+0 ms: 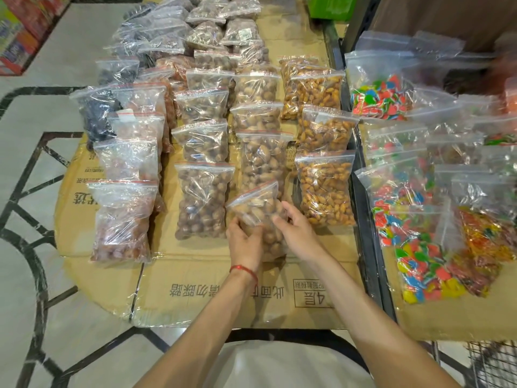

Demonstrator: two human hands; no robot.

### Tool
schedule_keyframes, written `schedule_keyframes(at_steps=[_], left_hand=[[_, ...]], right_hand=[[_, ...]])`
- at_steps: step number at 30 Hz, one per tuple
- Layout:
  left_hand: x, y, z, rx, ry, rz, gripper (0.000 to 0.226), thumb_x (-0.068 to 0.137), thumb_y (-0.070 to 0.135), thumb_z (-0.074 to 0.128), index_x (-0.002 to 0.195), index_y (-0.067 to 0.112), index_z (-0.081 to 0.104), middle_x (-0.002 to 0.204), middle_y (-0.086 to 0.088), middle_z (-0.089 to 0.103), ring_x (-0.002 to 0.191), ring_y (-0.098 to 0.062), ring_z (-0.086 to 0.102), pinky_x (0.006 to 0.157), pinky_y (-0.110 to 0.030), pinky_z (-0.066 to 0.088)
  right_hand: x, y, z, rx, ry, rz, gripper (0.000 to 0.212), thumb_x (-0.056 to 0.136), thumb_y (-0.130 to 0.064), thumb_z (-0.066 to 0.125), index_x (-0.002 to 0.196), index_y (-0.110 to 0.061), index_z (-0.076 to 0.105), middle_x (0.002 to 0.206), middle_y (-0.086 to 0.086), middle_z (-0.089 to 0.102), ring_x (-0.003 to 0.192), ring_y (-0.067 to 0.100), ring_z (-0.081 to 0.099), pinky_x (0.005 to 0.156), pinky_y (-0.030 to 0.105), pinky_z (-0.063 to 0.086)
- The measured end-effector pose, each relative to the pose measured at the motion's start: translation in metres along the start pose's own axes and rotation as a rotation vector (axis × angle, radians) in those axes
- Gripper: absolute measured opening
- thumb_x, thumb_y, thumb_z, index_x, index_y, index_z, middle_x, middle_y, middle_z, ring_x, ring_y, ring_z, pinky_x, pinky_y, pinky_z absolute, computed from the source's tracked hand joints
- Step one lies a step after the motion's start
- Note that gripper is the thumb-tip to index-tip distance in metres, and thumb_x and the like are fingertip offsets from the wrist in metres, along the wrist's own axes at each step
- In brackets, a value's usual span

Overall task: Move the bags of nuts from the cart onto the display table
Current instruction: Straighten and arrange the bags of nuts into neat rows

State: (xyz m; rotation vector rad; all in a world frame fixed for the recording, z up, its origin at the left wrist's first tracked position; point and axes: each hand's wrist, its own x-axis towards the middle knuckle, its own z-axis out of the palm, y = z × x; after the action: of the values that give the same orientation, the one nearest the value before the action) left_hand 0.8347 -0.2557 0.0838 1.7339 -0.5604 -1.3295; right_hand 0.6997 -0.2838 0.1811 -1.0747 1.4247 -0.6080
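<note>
- The left hand (246,242) is gripping the near left side of a nut bag (258,217), fingers curled around the plastic, a red string (244,269) sitting on its wrist.
- The right hand (293,233) is pressing the same bag from the right, fingers partly bent and touching its side, thumb pointing toward the bag's top.
- The nut bag is resting on the cardboard (195,289) that is covering the table, tilted a little, its red zip edge pointing away from the person.
- It is lying at the near end of a column of pale nut bags (261,161), its top overlapping the next bag in that column.
- Just left of the held bag, a hazelnut bag (202,200) is lying flat, heading its own column.
- Farther left of the held bag, a reddish bag (123,222) is sitting near the cardboard's left edge.
- Just right of the held bag, an orange nut bag (326,189) is lying by the cardboard's right edge, with more like it beyond.
- Well right of the held bag, across a dark metal frame (363,219), candy bags (419,261) are lying in bright colours on a second cardboard surface.
- Far beyond the held bag, dark-filled bags (98,113) are crowding the back left rows.
- Near the held bag's right, low in the corner of the view, a wire basket (492,365) is showing.
</note>
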Motion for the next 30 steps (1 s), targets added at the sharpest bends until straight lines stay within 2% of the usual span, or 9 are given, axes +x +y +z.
schedule_keyframes(at_steps=[3,5,7,11,16,20,23,26,30], left_hand=[[-0.041,0.048,-0.001,0.043,0.027,0.091,0.059,0.083,0.028,0.075,0.136,0.037,0.05,0.14,-0.004,0.056,0.123,-0.028,0.062,0.105,-0.048,0.052],[-0.062,0.074,0.0,0.075,0.029,0.175,0.055,0.094,0.013,0.069,0.142,0.027,0.047,0.143,0.003,0.049,0.127,-0.013,0.053,0.11,-0.032,0.044],[-0.059,0.08,0.0,0.102,0.031,0.24,0.052,0.096,0.007,0.066,0.142,0.023,0.048,0.142,0.005,0.049,0.124,-0.007,0.052,0.109,-0.025,0.043],[-0.04,0.087,-0.002,0.211,-0.035,0.227,0.063,0.097,0.022,0.069,0.153,0.017,0.04,0.144,0.003,0.047,0.133,-0.015,0.048,0.108,-0.024,0.042],[-0.025,0.096,0.002,0.359,-0.083,0.257,0.084,0.098,0.051,0.059,0.163,0.014,0.021,0.168,-0.002,0.018,0.154,-0.018,0.022,0.127,-0.036,0.019],[-0.01,0.102,0.014,0.432,-0.062,0.263,0.094,0.087,0.071,0.048,0.158,0.012,0.03,0.165,-0.005,0.03,0.151,-0.022,0.03,0.125,-0.046,0.026],[0.004,0.095,0.012,0.406,-0.019,0.275,0.074,0.088,0.072,0.048,0.136,0.016,0.049,0.139,-0.004,0.054,0.128,-0.023,0.052,0.111,-0.05,0.042],[0.002,0.088,0.008,0.366,-0.011,0.318,0.062,0.094,0.064,0.047,0.139,0.021,0.047,0.139,0.0,0.056,0.129,-0.019,0.053,0.112,-0.047,0.042],[-0.004,0.091,0.019,0.58,0.001,0.353,0.078,0.091,0.073,0.036,0.142,0.014,0.04,0.145,-0.008,0.055,0.133,-0.029,0.052,0.108,-0.05,0.043]], right_hand=[[-0.005,-0.001,-0.002,0.093,0.021,-0.009,0.052,0.111,-0.027,0.054,0.161,-0.026,0.041,0.155,-0.01,0.051,0.134,0.001,0.05,0.112,0.027,0.041],[-0.006,0.0,-0.005,0.148,0.046,-0.013,0.046,0.111,-0.019,0.053,0.157,-0.023,0.046,0.133,-0.023,0.058,0.107,-0.024,0.057,0.094,0.007,0.046],[-0.006,-0.001,-0.009,0.184,0.062,-0.006,0.039,0.111,-0.015,0.053,0.148,-0.023,0.051,0.122,-0.024,0.059,0.092,-0.028,0.059,0.078,0.001,0.047],[0.001,-0.001,-0.009,0.165,0.091,0.019,0.047,0.11,-0.029,0.056,0.156,-0.02,0.048,0.148,-0.009,0.056,0.125,0.005,0.055,0.108,0.028,0.042],[0.012,-0.018,-0.006,0.212,0.157,0.019,0.063,0.108,-0.039,0.056,0.165,-0.023,0.033,0.149,-0.015,0.045,0.139,0.008,0.044,0.12,0.033,0.033],[0.037,-0.017,0.001,0.206,0.172,-0.007,0.09,0.077,-0.09,0.061,0.138,-0.025,0.054,0.138,-0.003,0.061,0.127,0.02,0.057,0.122,0.056,0.039],[0.035,-0.037,0.015,0.219,0.169,0.011,0.078,0.103,-0.063,0.051,0.165,-0.019,0.03,0.158,-0.01,0.043,0.144,0.006,0.039,0.122,0.029,0.028],[0.036,-0.036,0.018,0.112,0.094,0.013,0.077,0.111,-0.05,0.044,0.17,-0.016,0.007,0.174,-0.006,0.018,0.161,0.011,0.015,0.129,0.031,0.015],[0.05,-0.021,0.009,0.147,0.148,0.0,0.066,0.113,-0.042,0.044,0.167,-0.011,0.021,0.164,-0.007,0.034,0.153,0.011,0.032,0.122,0.027,0.026]])
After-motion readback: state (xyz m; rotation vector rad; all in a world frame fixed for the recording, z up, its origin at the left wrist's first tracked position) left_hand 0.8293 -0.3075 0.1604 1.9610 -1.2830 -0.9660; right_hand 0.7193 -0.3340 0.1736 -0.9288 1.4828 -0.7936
